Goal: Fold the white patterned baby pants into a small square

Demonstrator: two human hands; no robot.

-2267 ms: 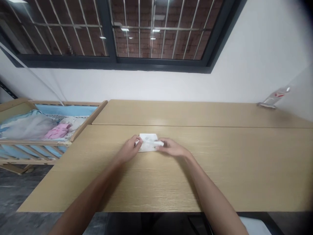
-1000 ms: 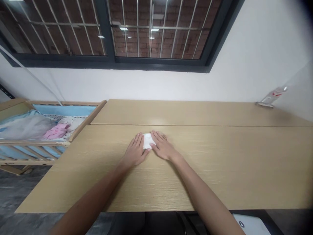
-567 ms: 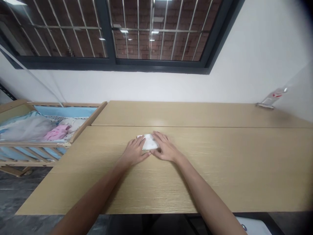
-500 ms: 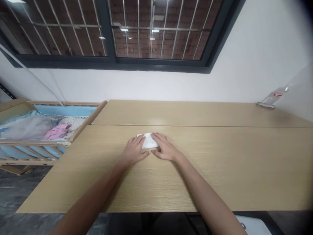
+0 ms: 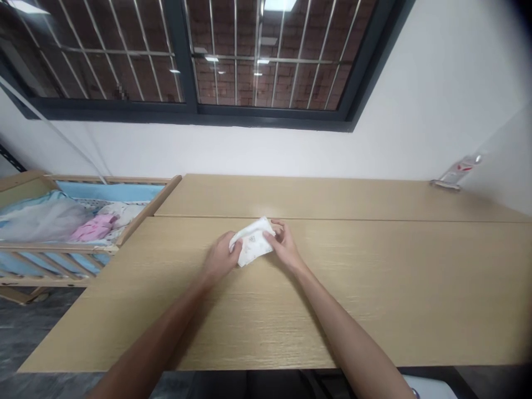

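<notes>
A small folded white cloth with a faint print is held just above the light wooden table, tilted up on its right side. My left hand grips its lower left edge with curled fingers. My right hand pinches its right edge between thumb and fingers. Both forearms reach in from the bottom of the view.
A wooden baby cot with blue lining, a grey cloth and pink clothes stands at the left, against the table. A clear plastic item sits at the far right corner by the white wall. A barred window is above.
Both hands lay flat, pressing the cloth on the table; now their fingers have closed on its edges and lifted it off the surface, tilted.
</notes>
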